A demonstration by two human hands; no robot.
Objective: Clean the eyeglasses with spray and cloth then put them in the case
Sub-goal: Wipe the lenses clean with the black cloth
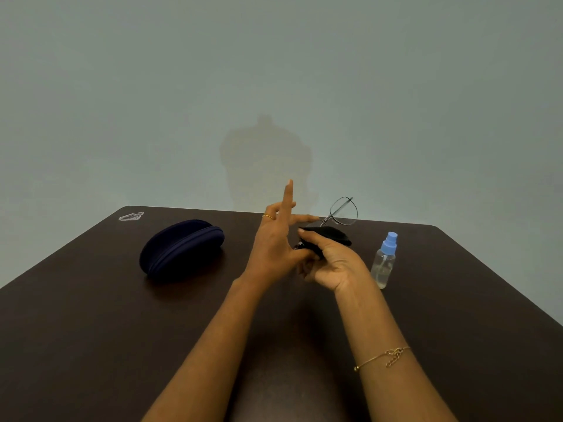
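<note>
The wiping step appeared under way: the right hand [332, 263] pinched the black cloth [330, 234] around one lens, while the left hand [275, 239] steadied the eyeglasses [344, 211] above the table's [91, 330] far edge, some fingers splayed. Next would probably come the zipped case [181, 249] near the far-left corner, needing opening; the spray bottle [384, 260] stood toward the right edge.

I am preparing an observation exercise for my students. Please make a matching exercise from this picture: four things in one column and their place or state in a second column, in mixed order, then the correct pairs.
Things:
1. glasses case
2. spray bottle
3. cloth
4. glasses

Places or states:
A. standing upright on the table, right of both hands
B. held above the table, one lens showing past the fingers
C. lying zipped shut on the table, left of both hands
D. dark, bunched in the right hand

Pairs: 1-C, 2-A, 3-D, 4-B
</note>
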